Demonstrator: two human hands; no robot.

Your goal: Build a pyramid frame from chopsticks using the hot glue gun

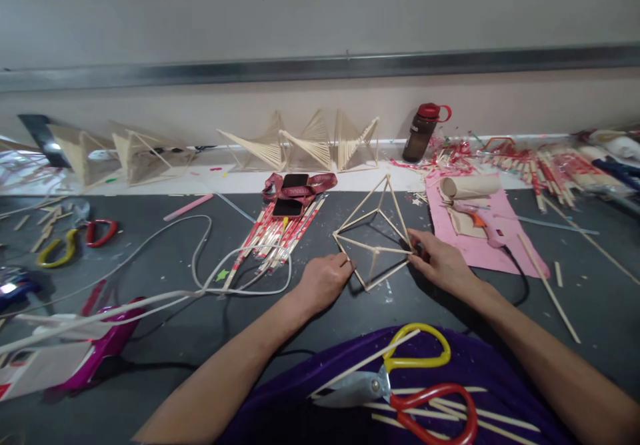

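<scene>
A frame of thin wooden sticks [376, 251], joined at its corners into triangles, stands on the dark table in front of me. My left hand [324, 283] is closed at its lower left side, the fingertips on a stick near the table. On the opposite side, my right hand [440, 259] pinches the right corner between thumb and fingers. Scissors with one yellow and one red handle [376, 385] lie across purple cloth [280, 398] on my lap, among several loose sticks.
Finished-looking stick models [305, 145] line the wall. Wrapped chopsticks [255, 238] lie under two phones [288, 209]. A pink glue gun [493, 230] rests on pink paper [520, 258]. White cable [200, 291] crosses the left side. A bottle [418, 137] stands behind.
</scene>
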